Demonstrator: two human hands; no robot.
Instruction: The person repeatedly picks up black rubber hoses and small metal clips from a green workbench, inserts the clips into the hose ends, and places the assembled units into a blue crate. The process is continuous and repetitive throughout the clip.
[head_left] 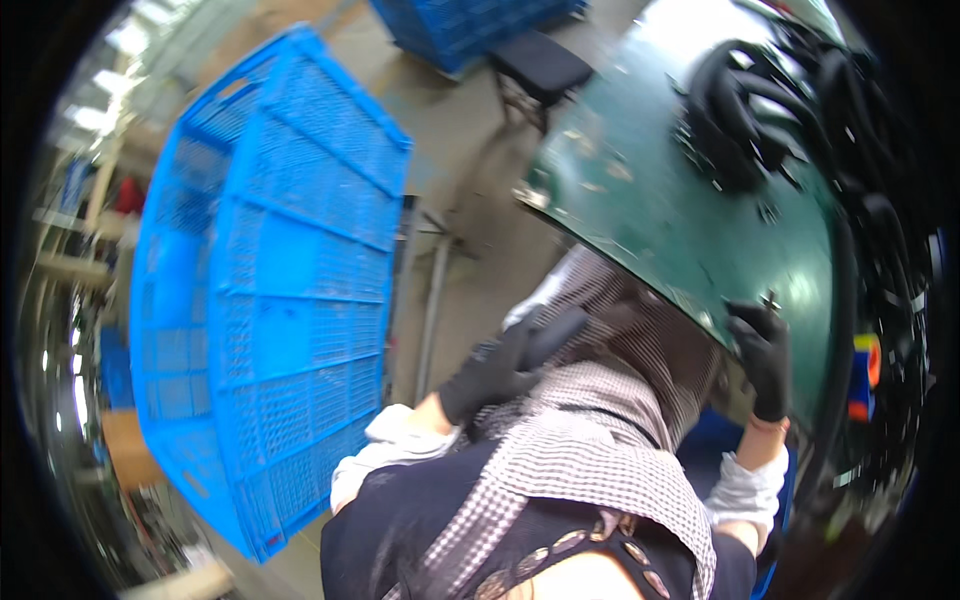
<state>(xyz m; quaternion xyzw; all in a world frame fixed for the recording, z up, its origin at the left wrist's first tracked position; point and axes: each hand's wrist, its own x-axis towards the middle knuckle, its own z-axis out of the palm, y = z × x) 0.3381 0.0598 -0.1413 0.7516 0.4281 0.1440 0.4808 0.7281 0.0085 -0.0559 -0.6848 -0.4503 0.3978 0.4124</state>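
Nearest the camera: checked black-and-white fabric apron (pixel 590 440) over the person's lap, bunched and draped down toward the table edge.

Left hand (pixel 495 372), black glove, rests on the apron; fingers curled together around a dark, flat object (pixel 560 333) (too blurred to tell what it is).

Right hand (pixel 762 355), also black-gloved, is up at the near edge of the green worktable (pixel 650 200). Fingers pressed together, thumb and fingertips pinching a small dark metal part (pixel 770 299) that sits right at the table edge. White sleeve cuffs show on both wrists.

On the far part of the table: a pile of black rubber hoses (pixel 760 110), tangled, well apart from the hands.

Left of the person: big blue plastic mesh crate (pixel 270 290), tilted on its side on the grey concrete floor (pixel 450 130). Beyond it, a black stool (pixel 540 65) beside the table, then another blue crate (pixel 460 25) at the top edge.
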